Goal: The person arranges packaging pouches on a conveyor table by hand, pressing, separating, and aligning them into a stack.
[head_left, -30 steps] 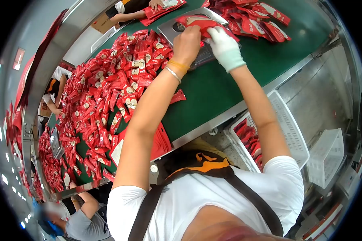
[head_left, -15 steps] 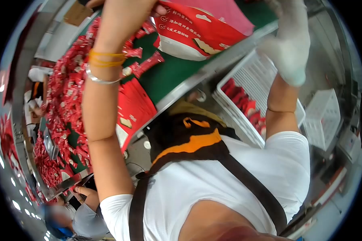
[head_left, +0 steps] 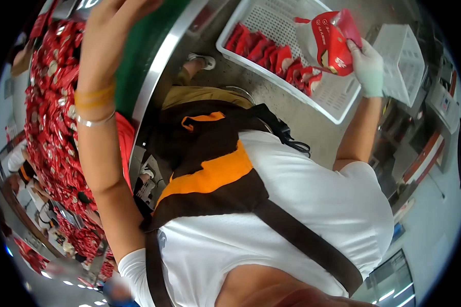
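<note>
My right hand (head_left: 369, 65), in a pale glove, grips a red and white printed pouch (head_left: 334, 45) by its pink upper end. The pouch is held over a white plastic basket (head_left: 284, 82), inside which a row of red pouches (head_left: 264, 50) leans along one side. My bare left hand (head_left: 110, 28) reaches past the top edge of the view, above the green work surface (head_left: 148, 53). Its visible fingers are stretched out and nothing shows in them, though the fingertips are cut off. Yellow bands and a silver bracelet circle that wrist.
A large heap of small red packets (head_left: 54, 112) covers the surface at left. The metal table edge (head_left: 161, 66) runs beside my body. A second white basket (head_left: 402, 64) stands beyond my right hand. Other people are at the far left.
My view has turned toward the basket. My left hand has let go of the large pouch; my right hand, blurred and apparently without a pouch before, now holds one over the basket.
</note>
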`<control>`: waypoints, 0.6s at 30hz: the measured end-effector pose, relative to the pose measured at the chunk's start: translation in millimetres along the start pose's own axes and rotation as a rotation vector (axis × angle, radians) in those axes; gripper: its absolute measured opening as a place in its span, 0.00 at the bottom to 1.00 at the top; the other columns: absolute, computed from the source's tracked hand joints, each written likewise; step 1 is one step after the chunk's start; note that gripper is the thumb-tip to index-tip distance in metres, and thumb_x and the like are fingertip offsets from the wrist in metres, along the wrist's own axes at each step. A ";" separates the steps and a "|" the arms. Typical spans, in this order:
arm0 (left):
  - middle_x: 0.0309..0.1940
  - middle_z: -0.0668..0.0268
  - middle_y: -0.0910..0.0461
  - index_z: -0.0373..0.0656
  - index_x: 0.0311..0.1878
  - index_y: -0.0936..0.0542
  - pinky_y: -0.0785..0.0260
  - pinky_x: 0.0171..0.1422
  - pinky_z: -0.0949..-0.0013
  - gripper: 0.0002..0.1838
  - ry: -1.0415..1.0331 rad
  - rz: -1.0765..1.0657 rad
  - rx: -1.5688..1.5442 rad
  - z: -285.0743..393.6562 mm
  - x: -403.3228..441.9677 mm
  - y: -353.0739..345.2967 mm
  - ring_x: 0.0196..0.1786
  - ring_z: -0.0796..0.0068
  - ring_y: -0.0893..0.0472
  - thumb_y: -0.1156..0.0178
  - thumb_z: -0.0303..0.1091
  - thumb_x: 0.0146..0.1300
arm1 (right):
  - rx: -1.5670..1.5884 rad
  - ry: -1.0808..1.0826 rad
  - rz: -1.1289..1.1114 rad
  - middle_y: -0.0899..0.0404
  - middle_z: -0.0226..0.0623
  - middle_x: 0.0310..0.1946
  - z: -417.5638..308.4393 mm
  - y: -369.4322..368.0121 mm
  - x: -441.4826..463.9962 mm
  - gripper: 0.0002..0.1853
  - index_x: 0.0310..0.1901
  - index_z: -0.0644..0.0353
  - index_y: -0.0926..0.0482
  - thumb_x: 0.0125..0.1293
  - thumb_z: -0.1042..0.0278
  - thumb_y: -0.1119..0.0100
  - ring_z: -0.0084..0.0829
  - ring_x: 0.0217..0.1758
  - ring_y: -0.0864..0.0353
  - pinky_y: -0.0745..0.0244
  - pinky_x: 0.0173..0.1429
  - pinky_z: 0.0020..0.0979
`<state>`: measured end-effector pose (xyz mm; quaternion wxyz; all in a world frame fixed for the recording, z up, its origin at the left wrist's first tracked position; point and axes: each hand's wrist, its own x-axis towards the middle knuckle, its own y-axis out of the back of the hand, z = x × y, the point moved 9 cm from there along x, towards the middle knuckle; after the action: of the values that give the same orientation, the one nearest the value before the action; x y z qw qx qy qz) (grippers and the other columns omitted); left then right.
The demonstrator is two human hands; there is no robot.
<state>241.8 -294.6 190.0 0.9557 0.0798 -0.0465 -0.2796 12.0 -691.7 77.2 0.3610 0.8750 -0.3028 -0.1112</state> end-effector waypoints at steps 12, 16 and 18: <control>0.73 0.51 0.40 0.41 0.73 0.37 0.54 0.79 0.50 0.35 -0.145 0.140 1.104 -118.5 -70.4 35.5 0.77 0.49 0.44 0.39 0.41 0.64 | -0.207 -0.255 0.323 0.17 0.52 0.35 225.5 -210.5 118.3 0.16 0.42 0.57 0.16 0.66 0.53 0.44 0.54 0.41 0.17 0.24 0.48 0.46; 0.77 0.49 0.50 0.41 0.77 0.45 0.63 0.79 0.40 0.47 0.013 0.029 1.187 -167.4 -57.7 -1.7 0.79 0.45 0.51 0.35 0.46 0.58 | -0.104 -0.416 0.292 0.16 0.52 0.34 231.1 -295.8 129.5 0.16 0.39 0.61 0.16 0.66 0.55 0.45 0.53 0.41 0.16 0.24 0.49 0.47; 0.78 0.49 0.51 0.40 0.76 0.44 0.62 0.79 0.38 0.47 0.059 0.081 1.189 -168.0 -58.2 1.0 0.79 0.44 0.51 0.35 0.46 0.57 | -0.135 -0.463 0.257 0.15 0.51 0.35 233.1 -329.0 129.7 0.16 0.39 0.61 0.16 0.66 0.57 0.45 0.52 0.41 0.16 0.24 0.49 0.46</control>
<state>215.9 -241.0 22.5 0.7579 0.6070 -0.1713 -0.1666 166.3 -719.5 -316.3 0.3508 0.7547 -0.4776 -0.2817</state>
